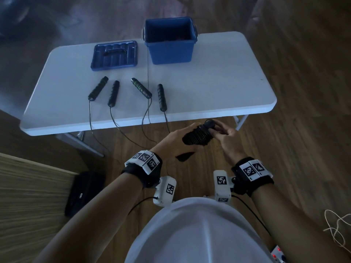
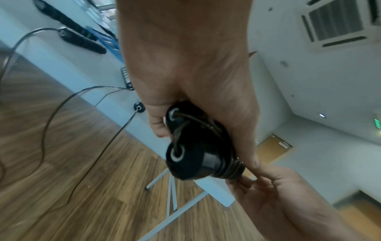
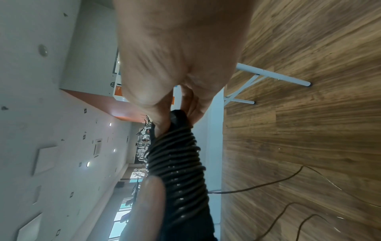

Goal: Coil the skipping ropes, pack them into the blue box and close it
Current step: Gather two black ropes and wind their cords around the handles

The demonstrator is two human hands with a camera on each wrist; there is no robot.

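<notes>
Head view: my left hand (image 1: 171,141) grips one wound rope (image 1: 197,134), right hand (image 1: 226,138) pinching its end; two ropes (image 1: 112,93) uncoiled mid-frame, box (image 1: 170,39) open.

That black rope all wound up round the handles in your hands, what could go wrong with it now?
1. The black cord coiled round the two black handles is pinched at its end only by the right hand; if that pinch slips, the turns may spring loose.
2. The thin dark cords of the four black handles on the white folding table trail onto the wooden floor near the person; a foot could snag one and drag handles off.
</notes>
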